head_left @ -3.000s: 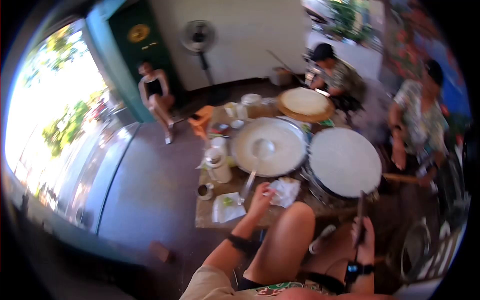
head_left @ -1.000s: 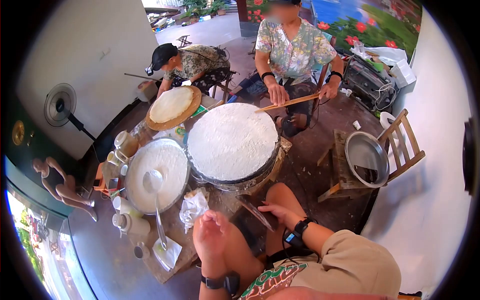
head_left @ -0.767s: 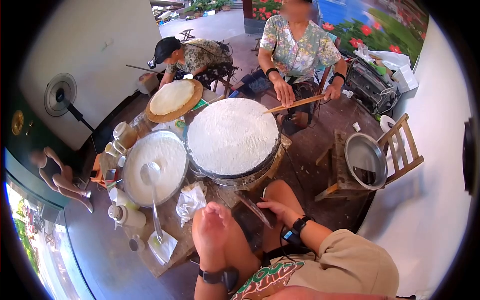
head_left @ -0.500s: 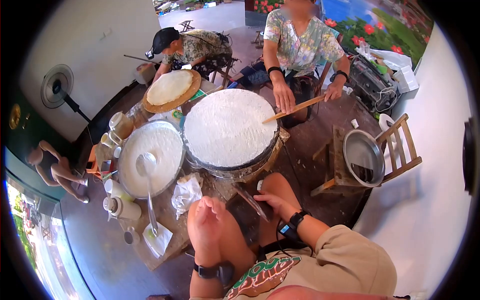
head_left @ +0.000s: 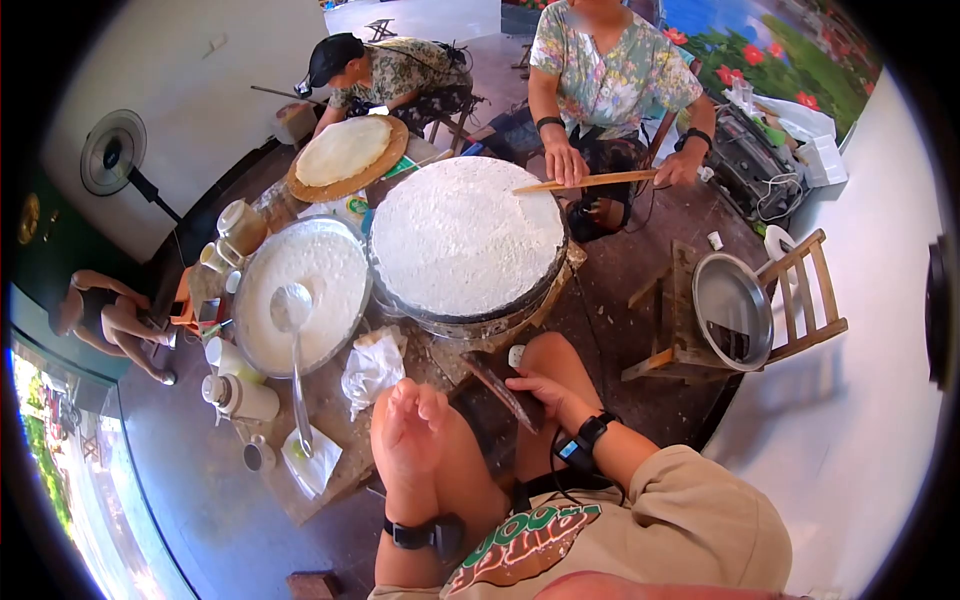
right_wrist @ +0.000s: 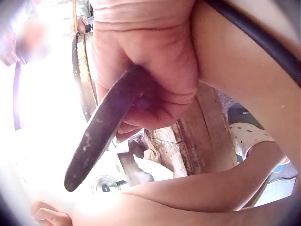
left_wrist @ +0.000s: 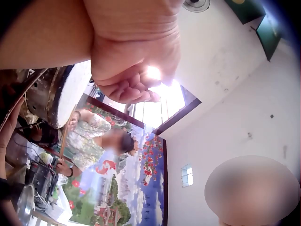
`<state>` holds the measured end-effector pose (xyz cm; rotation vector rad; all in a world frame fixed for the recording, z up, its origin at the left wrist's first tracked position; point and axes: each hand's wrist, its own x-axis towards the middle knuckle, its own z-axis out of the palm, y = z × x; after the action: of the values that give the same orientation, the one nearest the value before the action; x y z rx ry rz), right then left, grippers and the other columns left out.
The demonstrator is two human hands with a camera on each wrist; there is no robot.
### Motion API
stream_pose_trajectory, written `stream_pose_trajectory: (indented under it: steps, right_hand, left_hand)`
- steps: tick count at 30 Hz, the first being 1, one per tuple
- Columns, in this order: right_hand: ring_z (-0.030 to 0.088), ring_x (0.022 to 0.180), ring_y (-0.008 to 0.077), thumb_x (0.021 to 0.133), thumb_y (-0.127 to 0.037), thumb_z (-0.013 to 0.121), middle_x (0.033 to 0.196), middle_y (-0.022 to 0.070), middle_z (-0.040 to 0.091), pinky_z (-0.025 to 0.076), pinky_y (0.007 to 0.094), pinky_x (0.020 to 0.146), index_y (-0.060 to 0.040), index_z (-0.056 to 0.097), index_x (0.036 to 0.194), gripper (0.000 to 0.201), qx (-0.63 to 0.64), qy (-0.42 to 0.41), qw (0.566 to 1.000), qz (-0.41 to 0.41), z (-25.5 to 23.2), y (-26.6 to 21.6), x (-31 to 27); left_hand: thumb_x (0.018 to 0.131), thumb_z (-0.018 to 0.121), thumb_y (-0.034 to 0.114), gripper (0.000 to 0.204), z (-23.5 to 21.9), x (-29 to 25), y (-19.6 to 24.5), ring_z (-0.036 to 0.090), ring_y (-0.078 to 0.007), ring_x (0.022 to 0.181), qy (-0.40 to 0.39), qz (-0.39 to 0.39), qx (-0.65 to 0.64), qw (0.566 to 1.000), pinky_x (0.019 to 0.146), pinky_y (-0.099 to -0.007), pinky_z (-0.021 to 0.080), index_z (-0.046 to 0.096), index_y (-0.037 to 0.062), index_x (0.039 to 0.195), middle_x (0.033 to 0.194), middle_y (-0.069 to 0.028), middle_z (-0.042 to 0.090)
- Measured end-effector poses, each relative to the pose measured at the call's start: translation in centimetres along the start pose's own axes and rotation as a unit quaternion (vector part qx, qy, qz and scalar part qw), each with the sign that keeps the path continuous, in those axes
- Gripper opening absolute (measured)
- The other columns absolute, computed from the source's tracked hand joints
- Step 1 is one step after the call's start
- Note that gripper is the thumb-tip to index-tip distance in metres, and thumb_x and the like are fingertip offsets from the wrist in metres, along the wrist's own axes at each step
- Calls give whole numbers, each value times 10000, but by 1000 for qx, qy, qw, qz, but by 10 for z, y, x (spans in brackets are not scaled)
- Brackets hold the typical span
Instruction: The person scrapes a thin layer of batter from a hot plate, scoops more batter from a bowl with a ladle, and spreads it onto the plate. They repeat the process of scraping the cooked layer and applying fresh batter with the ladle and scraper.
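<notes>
Seated worker, bare hands, viewed from alongside. Right hand (head_left: 548,391) grips a dark flat blade (head_left: 497,385) near one end, fingers curled round it; the rest of the blade projects past the fingers. Left hand (head_left: 412,437) holds nothing: palm turned up over the knee, fingers loosely bent. Blade position: above the lap, between the knees and near the edge of the wooden table (head_left: 352,455); its long axis slants from forward-left back toward the right thigh. The griddle (head_left: 468,319), round and dark-rimmed, lies ahead of both hands, the right hand being the nearer; blade and griddle are apart. White batter (head_left: 465,230) covers the griddle's top almost to the rim. A second person (head_left: 612,80), facing across, holds a wooden stick (head_left: 600,181) in both hands, its tip at the griddle's far right side. Containers: wide metal pan (head_left: 241,310), left of the griddle, holds white batter and a ladle (head_left: 291,305), bowl in the batter, handle out over the near rim to a sheet of white paper (head_left: 312,465). Beside it, a pale lidded jug (head_left: 245,397) and a small mug (head_left: 259,456); contents of both cannot be told. Steel basin (head_left: 735,276), well to the right on a wooden stool (head_left: 665,360), holds liquid and something dark, not identifiable.
</notes>
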<state>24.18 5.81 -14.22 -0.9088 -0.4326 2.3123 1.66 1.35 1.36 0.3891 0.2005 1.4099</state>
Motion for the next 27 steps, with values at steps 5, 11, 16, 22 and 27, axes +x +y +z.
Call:
stream_pose_trajectory:
  steps: [5,11,16,22,27]
  right_hand:
    - [615,627,138,827,-198,639,807,53,637,503,264,529,-72,539,1070,292,-14,-9,1000,-1,7,-7,-7]
    - [622,635,148,820,-194,649,803,53,637,509,273,521,-77,539,1080,306,-3,15,1000,8,4,-3,-4]
    - [622,642,157,814,-194,659,810,55,638,512,280,537,-78,537,1093,326,1,4,1000,7,-5,0,1]
    - [621,646,147,825,-197,644,815,51,638,516,271,562,-59,530,1082,314,1,13,1000,3,-9,2,4]
    - [626,695,178,790,-195,687,913,77,628,516,312,617,-73,365,1298,615,1,47,999,27,-29,9,14]
  left_hand:
    - [915,495,233,221,1,1,3,392,-130,592,-4,-12,31,999,500,-242,331,404,111,754,693,-22,455]
    - [901,509,219,244,1,2,1,387,-132,572,-1,-8,36,999,482,-248,329,388,96,728,684,-36,452]
    - [901,509,216,246,2,0,3,387,-133,566,3,-2,32,999,475,-246,328,383,95,728,688,-39,454]
    - [901,514,230,253,7,0,6,390,-132,565,9,4,37,999,474,-246,328,382,96,732,694,-39,454]
    - [901,516,235,253,4,2,6,392,-131,565,-12,8,39,999,479,-249,328,385,97,735,698,-39,459]
